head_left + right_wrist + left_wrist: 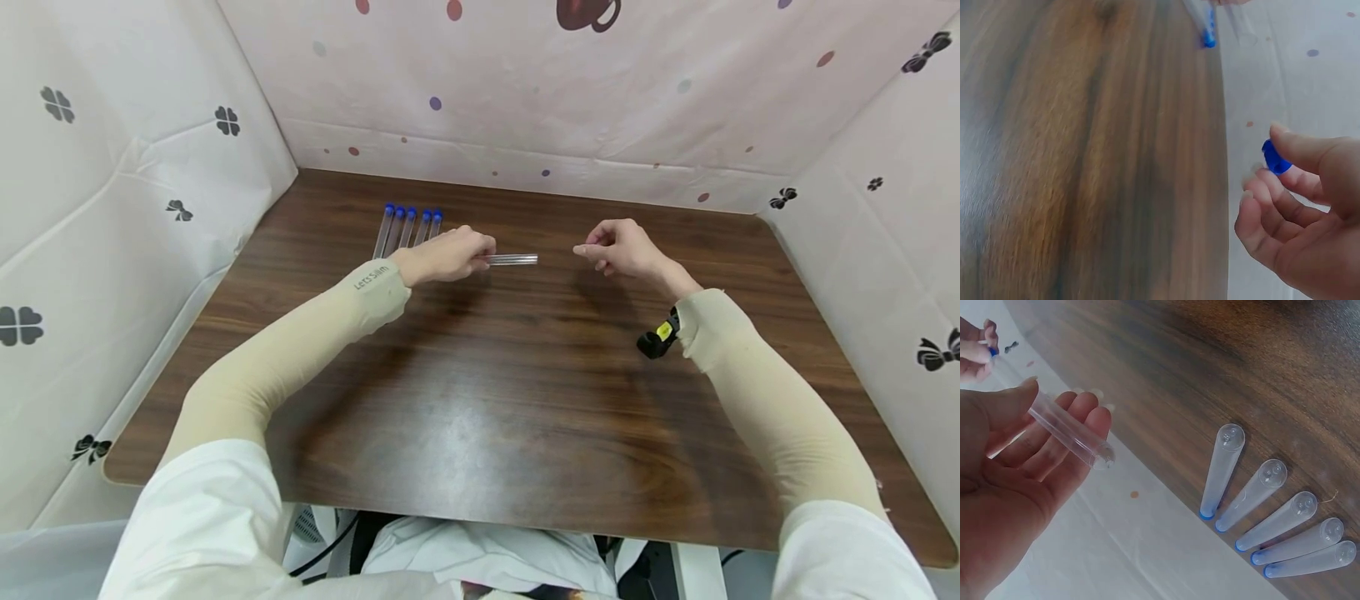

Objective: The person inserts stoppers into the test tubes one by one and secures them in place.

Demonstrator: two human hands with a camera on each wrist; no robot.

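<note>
My left hand (452, 252) holds a clear plastic test tube (513, 260) level above the table, its free end pointing right. In the left wrist view, the thumb lies across the tube (1063, 428) and the fingers are bent beneath it. Apart from it to the right, my right hand (626, 248) pinches a small blue cap (1276, 159) between thumb and forefinger; its other fingers are loosely curled. Left of my left hand, several blue-capped test tubes (1275, 519) lie side by side on the table, partly covered by that hand in the head view.
The brown wooden table (480, 375) has white patterned sheeting (510, 92) behind it and on both sides. A black strap with a yellow-marked device (660, 335) sits at my right wrist. The table's front edge is close to my lap.
</note>
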